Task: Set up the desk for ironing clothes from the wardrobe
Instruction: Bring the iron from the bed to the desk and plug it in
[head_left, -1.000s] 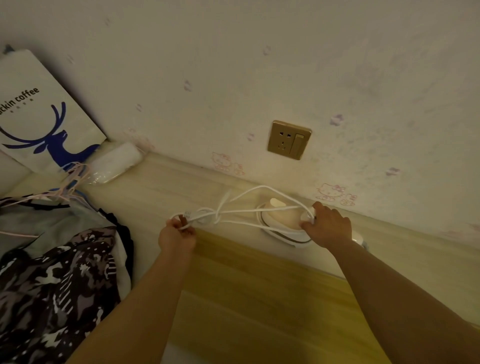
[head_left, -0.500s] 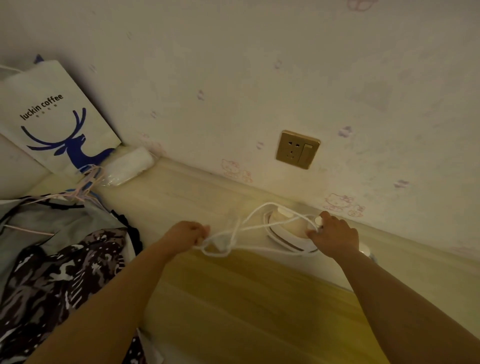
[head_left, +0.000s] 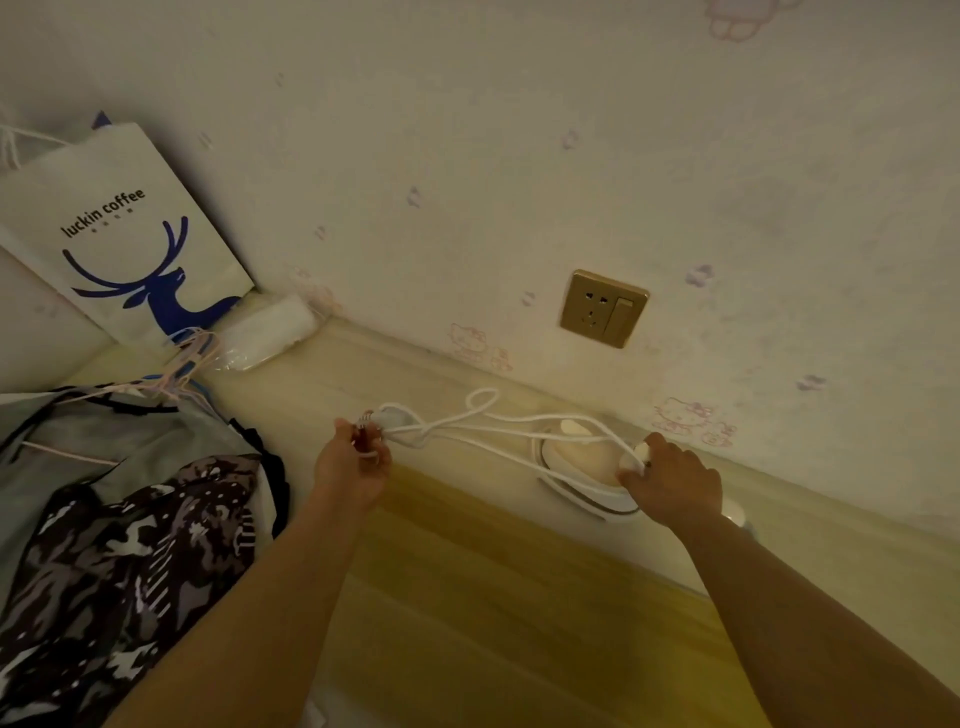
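Fingers of the left hand pinch the plug end of the white cord mid-frame; the right hand grips the iron on the table. Untangling seems underway; next, reach the socket above.

A luckin coffee paper bag leans at the far left; a clear plastic packet lies just beside it.

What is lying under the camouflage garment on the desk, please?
Under the camouflage garment lies a grey garment with pale hangers. What is beneath these is covered.
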